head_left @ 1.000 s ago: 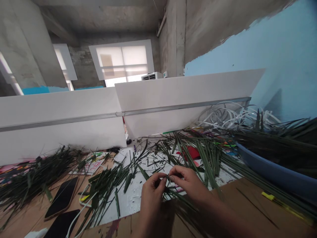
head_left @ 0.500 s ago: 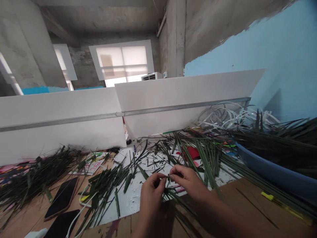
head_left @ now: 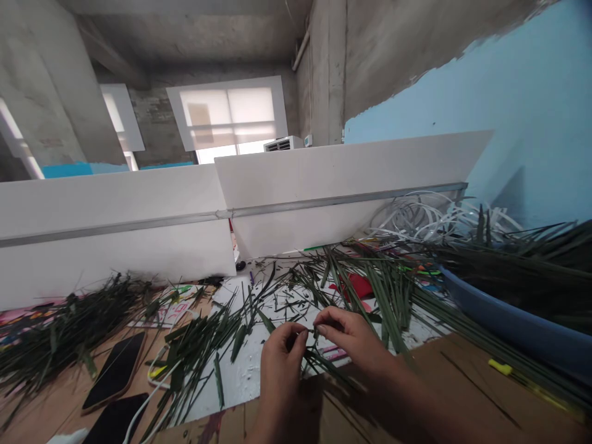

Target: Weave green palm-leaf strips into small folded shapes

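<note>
My left hand (head_left: 283, 353) and my right hand (head_left: 350, 336) are close together over the near edge of a white sheet (head_left: 250, 376). Thumb and forefinger of each are pinched on a small green leaf piece (head_left: 315, 334) between them. Long narrow strips of the leaf (head_left: 324, 362) spread out below the fingers. Cut green leaves (head_left: 203, 345) lie in a loose pile left of my left hand, and more long leaves (head_left: 391, 296) lie beyond my right hand. Small dark scraps are scattered on the sheet.
Two dark phones (head_left: 115, 370) and a white cable (head_left: 139, 414) lie at the left. A blue basin (head_left: 509, 314) full of leaves stands at the right, near a yellow cutter (head_left: 500, 367). White coiled strips (head_left: 425, 216) rest by the white partition (head_left: 296, 228). A red piece (head_left: 358, 287) lies among leaves.
My left hand has shifted very slightly left, and the gap between the two hands' fingertips is a little wider. The leaf strips under them have moved slightly.
</note>
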Demonstrator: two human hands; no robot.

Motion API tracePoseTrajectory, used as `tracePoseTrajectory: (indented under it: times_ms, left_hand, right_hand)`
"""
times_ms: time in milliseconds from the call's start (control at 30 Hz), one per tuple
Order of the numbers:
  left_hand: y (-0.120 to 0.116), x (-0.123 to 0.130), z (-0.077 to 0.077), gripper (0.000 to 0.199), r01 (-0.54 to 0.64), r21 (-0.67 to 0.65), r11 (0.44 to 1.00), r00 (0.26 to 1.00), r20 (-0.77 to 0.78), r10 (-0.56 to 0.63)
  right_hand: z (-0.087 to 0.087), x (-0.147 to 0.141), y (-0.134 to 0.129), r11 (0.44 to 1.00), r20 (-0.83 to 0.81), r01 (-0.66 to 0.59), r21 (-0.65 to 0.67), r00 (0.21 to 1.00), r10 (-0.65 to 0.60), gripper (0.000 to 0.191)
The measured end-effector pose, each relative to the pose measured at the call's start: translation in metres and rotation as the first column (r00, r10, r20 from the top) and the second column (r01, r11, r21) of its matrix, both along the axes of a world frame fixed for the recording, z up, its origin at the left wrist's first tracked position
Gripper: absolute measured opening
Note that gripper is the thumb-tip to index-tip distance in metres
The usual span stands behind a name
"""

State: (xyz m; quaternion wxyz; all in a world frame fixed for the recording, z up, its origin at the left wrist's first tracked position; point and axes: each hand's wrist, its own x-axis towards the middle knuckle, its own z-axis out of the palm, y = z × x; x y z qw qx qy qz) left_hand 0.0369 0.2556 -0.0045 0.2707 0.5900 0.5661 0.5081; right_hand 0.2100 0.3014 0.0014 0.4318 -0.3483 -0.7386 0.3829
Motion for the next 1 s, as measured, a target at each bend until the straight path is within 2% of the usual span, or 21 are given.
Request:
tracePoseTrajectory:
  times_ms: [200, 300, 500, 600, 667, 733, 800, 900, 1000]
  left_hand:
    - [-0.001, 0.003, -0.003, 0.018, 0.028, 0.025, 0.999, 0.999, -0.043, -0.027]
    - [-0.002, 0.004, -0.003, 0.018, 0.029, 0.024, 0.999, 0.997, -0.073, -0.027]
    - [-0.001, 0.006, -0.001, 0.016, -0.011, 0.055, 0.998, 0.993, -0.12, 0.018]
    - [-0.001, 0.004, 0.005, 0.016, -0.013, 0.054, 0.998, 0.996, -0.093, 0.018]
    - [-0.001, -0.002, 0.01, 0.015, -0.025, 0.103, 0.994, 0.998, -0.049, 0.031]
    - [-0.001, -0.012, 0.016, 0.025, -0.093, 0.191, 0.977, 0.996, 0.016, 0.092]
    - [0.0, -0.023, 0.021, 0.035, -0.188, 0.219, 0.958, 0.981, 0.096, 0.17]
    - [0.006, -0.037, 0.02, 0.045, -0.278, 0.136, 0.951, 0.939, 0.246, 0.239]
    - [0.012, -0.04, 0.012, 0.054, -0.206, 0.052, 0.977, 0.91, 0.378, 0.172]
  right_hand:
    - [-0.001, -0.001, -0.001, 0.978, 0.037, -0.004, 0.209, 0.999, -0.003, 0.01]
    - [-0.002, -0.003, -0.003, 0.967, 0.077, 0.005, 0.256, 0.997, -0.026, 0.007]
    - [0.001, -0.006, -0.007, 0.948, 0.164, 0.072, 0.31, 0.978, -0.128, 0.013]
    - [0.001, -0.005, -0.006, 0.974, 0.107, 0.093, 0.207, 0.987, -0.117, 0.01]
    - [-0.001, -0.003, -0.001, 0.995, -0.016, 0.085, 0.055, 0.996, -0.084, 0.006]
    - [-0.005, -0.001, 0.007, 0.994, -0.163, 0.05, -0.102, 0.984, -0.066, 0.01]
    - [-0.009, 0.002, 0.015, 0.983, -0.245, 0.021, -0.184, 0.967, -0.067, 0.018]
    - [-0.011, 0.004, 0.021, 0.943, -0.412, -0.073, -0.324, 0.908, -0.072, 0.021]
    - [-0.011, 0.003, 0.019, 0.885, -0.544, -0.176, -0.431, 0.833, -0.099, 0.025]
